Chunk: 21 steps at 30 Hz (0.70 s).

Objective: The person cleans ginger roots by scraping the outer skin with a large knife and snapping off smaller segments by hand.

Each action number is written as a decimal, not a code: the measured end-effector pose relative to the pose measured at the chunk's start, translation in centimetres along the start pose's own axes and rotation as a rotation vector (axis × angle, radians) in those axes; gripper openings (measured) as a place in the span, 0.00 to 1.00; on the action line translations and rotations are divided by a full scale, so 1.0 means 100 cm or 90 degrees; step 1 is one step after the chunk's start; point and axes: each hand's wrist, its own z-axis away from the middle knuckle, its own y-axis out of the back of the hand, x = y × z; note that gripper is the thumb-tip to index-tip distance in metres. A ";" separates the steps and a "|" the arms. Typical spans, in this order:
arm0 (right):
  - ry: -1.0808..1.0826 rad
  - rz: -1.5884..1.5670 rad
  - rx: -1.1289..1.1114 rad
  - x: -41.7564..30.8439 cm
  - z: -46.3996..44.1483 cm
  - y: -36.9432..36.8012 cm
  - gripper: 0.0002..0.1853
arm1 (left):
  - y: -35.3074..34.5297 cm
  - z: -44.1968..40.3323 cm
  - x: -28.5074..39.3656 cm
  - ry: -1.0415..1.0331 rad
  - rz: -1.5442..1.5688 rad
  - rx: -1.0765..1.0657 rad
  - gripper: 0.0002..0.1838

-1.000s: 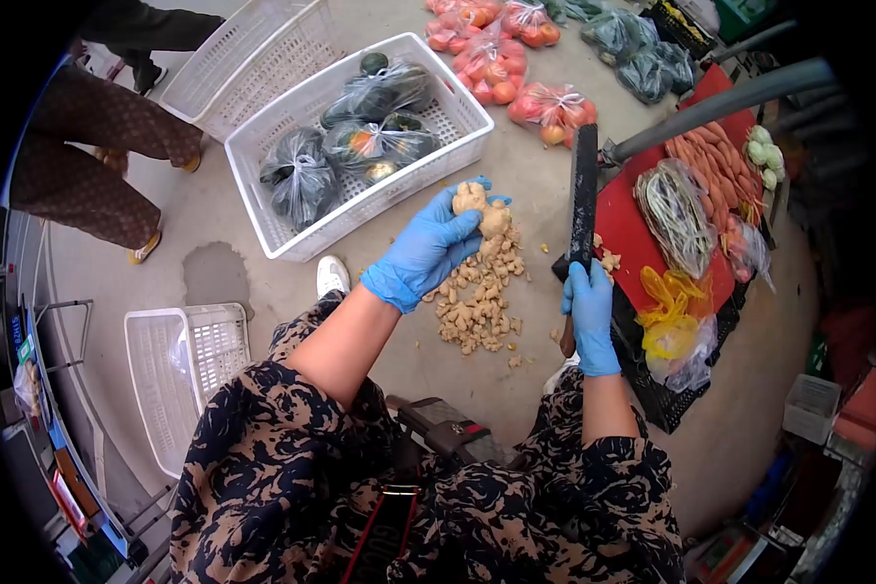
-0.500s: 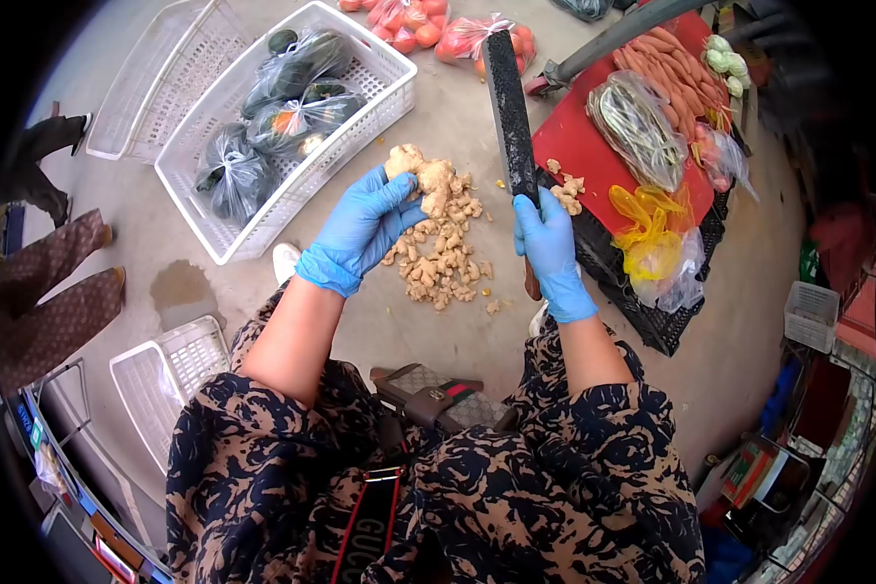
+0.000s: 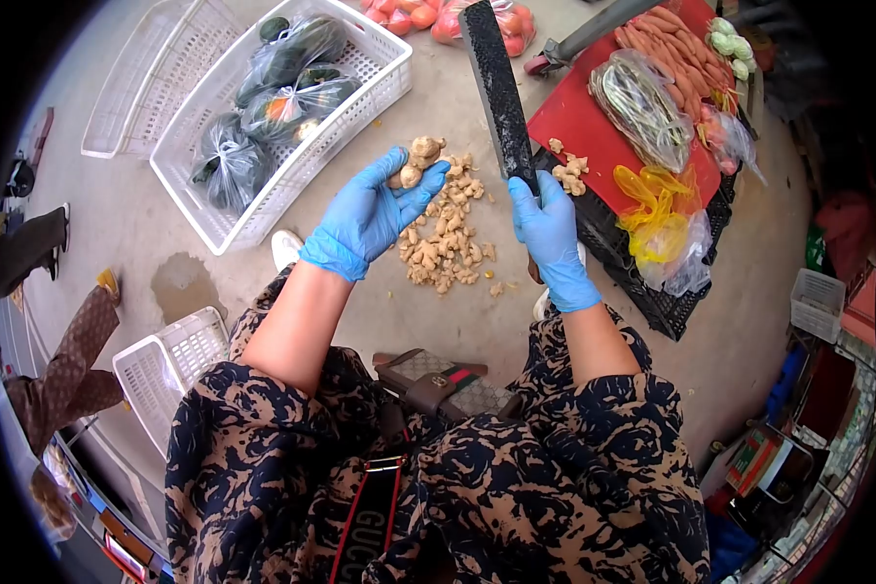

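In the head view my left hand (image 3: 362, 212), in a blue glove, is turned palm-up with its fingers curled round a knobbly piece of ginger (image 3: 421, 158). My right hand (image 3: 547, 229), also gloved in blue, grips a long flat tool (image 3: 499, 92) with a rough black face. The tool points up and away from me, and a bit of brown handle shows below the hand. On the floor beneath and between my hands lies a heap of ginger pieces (image 3: 448, 243). The tool and the ginger in my left hand are apart.
A white crate (image 3: 292, 185) at the upper left holds bagged dark green vegetables. To the right, a red board (image 3: 594, 131) on black crates bears carrots (image 3: 667, 58), ginger bits and plastic bags. Bags of tomatoes (image 3: 399, 15) lie at the top. People's legs (image 3: 73, 355) show at far left.
My left hand has rolled palm-up, and the ginger in it shows less of itself. The tool's tip has swung slightly left. The people at the far left have shifted.
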 end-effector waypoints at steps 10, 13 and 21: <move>0.064 0.004 0.009 -0.010 0.005 -0.002 0.14 | 0.027 -0.006 0.004 0.156 0.008 -0.156 0.24; 0.110 0.030 0.020 -0.015 0.007 -0.001 0.13 | 0.023 -0.006 0.004 0.161 -0.010 -0.199 0.24; 0.162 0.023 0.071 -0.022 0.014 0.002 0.10 | 0.006 0.008 -0.003 -0.066 -0.439 -0.151 0.22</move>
